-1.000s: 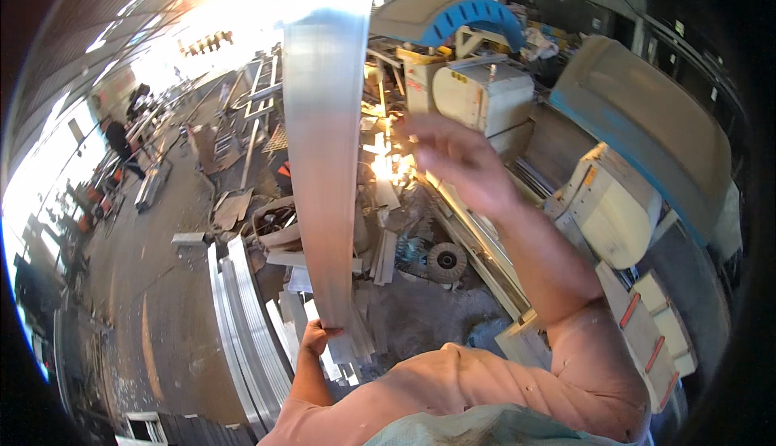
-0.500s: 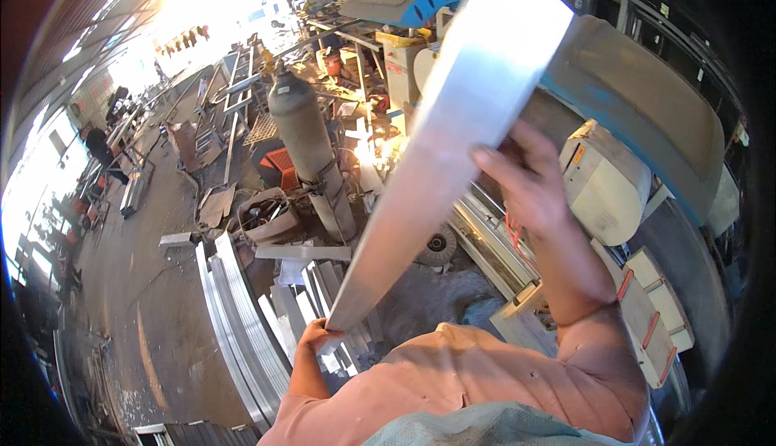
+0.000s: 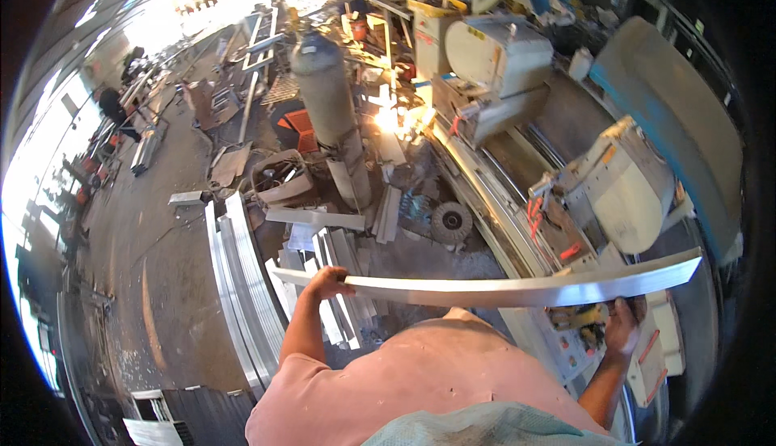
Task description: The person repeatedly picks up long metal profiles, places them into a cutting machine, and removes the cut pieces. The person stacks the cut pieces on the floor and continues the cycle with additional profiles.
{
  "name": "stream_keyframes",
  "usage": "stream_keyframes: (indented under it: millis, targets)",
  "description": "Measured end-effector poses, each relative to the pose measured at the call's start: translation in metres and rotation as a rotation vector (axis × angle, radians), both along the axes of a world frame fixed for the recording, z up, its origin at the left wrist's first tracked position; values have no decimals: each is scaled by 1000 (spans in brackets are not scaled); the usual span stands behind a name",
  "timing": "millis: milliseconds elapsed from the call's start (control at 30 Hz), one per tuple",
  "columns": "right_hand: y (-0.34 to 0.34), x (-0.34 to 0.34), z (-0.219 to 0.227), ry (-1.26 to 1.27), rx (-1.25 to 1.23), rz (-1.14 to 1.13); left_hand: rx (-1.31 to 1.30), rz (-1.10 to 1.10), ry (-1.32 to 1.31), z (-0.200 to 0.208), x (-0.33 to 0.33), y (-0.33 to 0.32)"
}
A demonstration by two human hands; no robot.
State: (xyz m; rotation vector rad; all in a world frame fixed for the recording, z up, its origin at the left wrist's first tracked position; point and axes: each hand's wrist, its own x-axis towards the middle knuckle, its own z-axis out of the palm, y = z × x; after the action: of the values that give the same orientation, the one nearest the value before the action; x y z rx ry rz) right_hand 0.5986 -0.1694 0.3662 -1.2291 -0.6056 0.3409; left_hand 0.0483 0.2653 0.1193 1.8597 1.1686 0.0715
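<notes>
A long silvery metal profile (image 3: 485,293) lies crosswise in front of my chest, nearly level. My left hand (image 3: 327,283) is closed over it towards its left end. Close to the other end, my right hand (image 3: 622,325) grips it from below, with the fingers partly hidden. The right end reaches over a machine with a rail bed (image 3: 493,195) and a pale rounded housing (image 3: 630,195). Below the left part of the profile, several short metal pieces (image 3: 343,317) lie in a stack.
Long metal profiles (image 3: 230,284) lie on the left beside the stack. Ahead stands a grey gas cylinder (image 3: 327,90), with a basket of scraps (image 3: 280,175) near its foot. A round ridged wheel (image 3: 451,222) rests by the machine bed. A person (image 3: 115,108) is far left.
The profile has swung from a steep, raised slant down to nearly level. My right hand has dropped to the lower right with its end; my left hand has risen slightly.
</notes>
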Motion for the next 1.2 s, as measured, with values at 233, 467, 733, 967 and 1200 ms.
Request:
stream_keyframes:
  millis: [233, 467, 733, 967, 1200]
  targets:
    - [-107, 50, -79, 420, -163, -230, 395, -251, -45, 74, 127, 28]
    - [-83, -12, -72, -877, -1083, -458, 652, -551, 129, 133, 239, 28]
    - [-38, -44, -87, -801, -1346, -17, 640, -746, 21, 174, 323, 25]
    - [-43, 37, -141, -612, -1194, -9, 1017, -482, -440, 183, 346, 12]
    - [4, 200, -178, -544, -1219, -97, 474, -444, 147, 51, 229, -36]
